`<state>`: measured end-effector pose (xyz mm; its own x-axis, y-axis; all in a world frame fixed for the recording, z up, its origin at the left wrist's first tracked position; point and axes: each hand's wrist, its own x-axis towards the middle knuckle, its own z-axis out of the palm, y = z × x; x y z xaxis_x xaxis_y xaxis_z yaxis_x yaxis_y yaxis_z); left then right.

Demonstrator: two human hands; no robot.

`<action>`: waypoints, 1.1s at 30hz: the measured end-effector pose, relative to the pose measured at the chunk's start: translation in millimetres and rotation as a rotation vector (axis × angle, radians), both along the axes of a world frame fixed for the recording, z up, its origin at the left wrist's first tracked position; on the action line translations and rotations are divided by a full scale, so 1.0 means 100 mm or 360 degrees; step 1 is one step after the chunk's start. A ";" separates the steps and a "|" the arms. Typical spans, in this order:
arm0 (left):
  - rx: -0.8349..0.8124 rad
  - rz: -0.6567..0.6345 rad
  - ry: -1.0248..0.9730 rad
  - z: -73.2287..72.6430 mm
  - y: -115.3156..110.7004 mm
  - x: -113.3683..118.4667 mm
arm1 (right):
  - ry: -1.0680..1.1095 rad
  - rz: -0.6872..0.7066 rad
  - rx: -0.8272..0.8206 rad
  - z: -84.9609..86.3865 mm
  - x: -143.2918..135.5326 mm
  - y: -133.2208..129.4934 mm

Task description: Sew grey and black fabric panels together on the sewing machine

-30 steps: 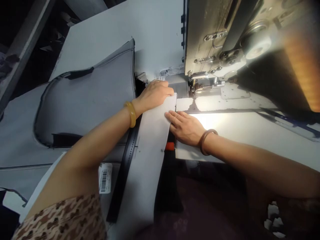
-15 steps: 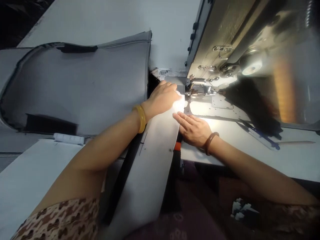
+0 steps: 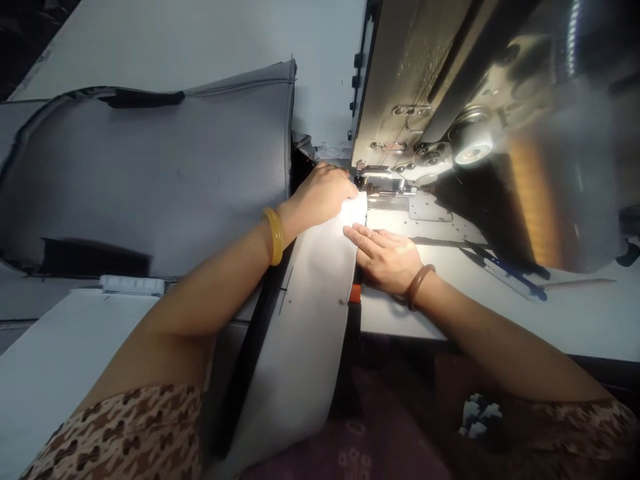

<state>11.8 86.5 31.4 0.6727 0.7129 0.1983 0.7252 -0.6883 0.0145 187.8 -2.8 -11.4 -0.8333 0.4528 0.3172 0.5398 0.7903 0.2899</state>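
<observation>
A long pale strip of fabric (image 3: 310, 333) with a dark edging runs from my lap up to the sewing machine (image 3: 410, 133). My left hand (image 3: 325, 193) has its fingers curled over the strip's upper end, close beside the presser foot (image 3: 383, 187). The undersides of those fingers are hidden. My right hand (image 3: 387, 260) lies with outstretched fingers at the strip's right edge, fingertips touching its brightly lit surface; its thumb is mostly hidden. A small orange patch (image 3: 355, 293) shows beneath the strip's edge.
A large grey fabric piece with dark edging (image 3: 200, 160) lies to the left. Scissors or snips with a blue handle (image 3: 520, 280) and a thin stick (image 3: 580, 284) rest on the white table (image 3: 590, 327) at right. A white clip-like bar (image 3: 133, 285) sits by the grey piece.
The view has shifted, so the machine appears further left. My left hand and the strip's end sit nearer the presser foot; my right hand keeps nearly the same place on the strip.
</observation>
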 end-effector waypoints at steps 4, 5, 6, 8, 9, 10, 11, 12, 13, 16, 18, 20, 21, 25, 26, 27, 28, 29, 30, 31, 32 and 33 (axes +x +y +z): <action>0.0036 -0.0002 0.0013 -0.03 0.02 0.01 | 0.0036 0.0032 0.0014 -0.01 0.00 0.00; 0.0041 -0.0009 0.0008 -0.04 0.02 0.01 | 0.0038 0.0034 -0.0012 -0.01 0.00 -0.01; 0.0049 -0.0015 0.0002 -0.05 0.02 0.00 | 0.0038 0.0032 -0.0035 -0.02 0.00 -0.01; 0.0078 -0.0031 -0.0012 -0.06 0.03 0.00 | 0.0048 0.0026 -0.0038 -0.03 -0.01 -0.01; 0.0096 -0.0042 -0.0011 -0.06 0.03 0.00 | 0.0056 0.0023 -0.0019 -0.03 -0.02 -0.01; 0.0112 -0.0053 -0.0001 -0.06 0.03 0.00 | 0.0059 0.0014 0.0000 -0.02 -0.02 -0.01; 0.0122 -0.0059 0.0017 -0.06 0.03 0.00 | 0.0054 0.0001 0.0007 -0.02 -0.03 -0.02; 0.0128 -0.0059 0.0035 -0.06 0.03 0.00 | 0.0039 -0.0012 -0.0002 -0.01 -0.04 -0.02; 0.0130 -0.0055 0.0051 -0.06 0.03 0.00 | 0.0016 -0.0031 -0.0025 0.01 -0.04 -0.02; 0.0148 -0.0062 0.0054 -0.08 0.03 -0.02 | -0.0072 -0.0072 -0.0090 0.04 -0.06 -0.03; 0.0176 -0.0093 0.0026 -0.09 0.03 -0.04 | -0.0090 -0.0078 -0.0099 0.05 -0.08 -0.04; 0.0185 -0.0100 0.0009 -0.09 0.04 -0.04 | -0.0079 -0.0070 -0.0112 0.06 -0.09 -0.05; 0.0178 -0.0085 0.0012 -0.09 0.04 -0.04 | -0.0072 -0.0069 -0.0129 0.06 -0.09 -0.05; 0.0169 0.0035 0.0089 -0.04 -0.04 -0.03 | -0.0070 -0.0092 -0.0198 0.06 -0.10 -0.05; 0.0198 0.0035 0.0097 -0.03 -0.10 -0.04 | -0.0067 -0.0103 -0.0199 0.06 -0.10 -0.05; 0.0232 -0.0002 0.0100 -0.03 -0.17 -0.05 | -0.0060 -0.0111 -0.0193 0.07 -0.11 -0.05; 0.0261 -0.0069 0.0102 -0.02 -0.25 -0.07 | -0.0052 -0.0117 -0.0185 0.07 -0.11 -0.05; 0.0276 -0.0148 0.0105 -0.03 -0.34 -0.09 | -0.0041 -0.0123 -0.0178 0.07 -0.11 -0.06; 0.0274 -0.0217 0.0112 -0.04 -0.42 -0.10 | -0.0032 -0.0128 -0.0179 0.08 -0.12 -0.06; 0.0258 -0.0256 0.0122 -0.06 -0.50 -0.12 | -0.0023 -0.0145 -0.0187 0.08 -0.13 -0.07; 0.0240 -0.0255 0.0128 -0.07 -0.57 -0.13 | -0.0016 -0.0181 -0.0206 0.09 -0.13 -0.09; 0.0229 -0.0217 0.0133 -0.09 -0.62 -0.13 | -0.0015 -0.0240 -0.0238 0.09 -0.14 -0.10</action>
<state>-1.4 24.3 22.7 0.7793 0.5824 0.2312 0.6198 -0.7709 -0.1471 173.6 -12.8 -2.5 -0.7551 0.6140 0.2300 0.6531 0.7353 0.1810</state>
